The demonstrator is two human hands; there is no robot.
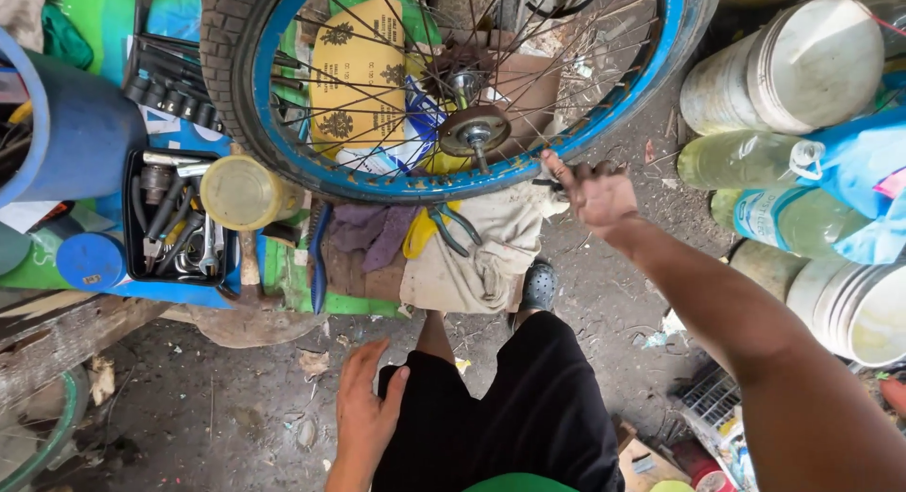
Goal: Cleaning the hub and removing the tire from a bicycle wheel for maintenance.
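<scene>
A bicycle wheel with a blue rim (377, 185), thin spokes and a metal hub (475, 129) stands upright in front of me, its black tyre (222, 39) showing at the upper left. My right hand (595, 195) reaches forward, and its fingertips touch the lower right of the rim. A small dark thing shows under the fingers; I cannot tell whether the hand holds it. My left hand (363, 407) rests flat on my thigh over the black shorts, fingers spread, holding nothing.
Below the wheel, pliers (444, 230) lie on a dirty cloth (481, 256). At the left are a black tray of wrenches (175, 218), a yellow-lidded jar (241, 192), a hammer (248, 266) and a blue bucket (66, 124). White buckets (802, 67) and plastic bottles (746, 160) crowd the right.
</scene>
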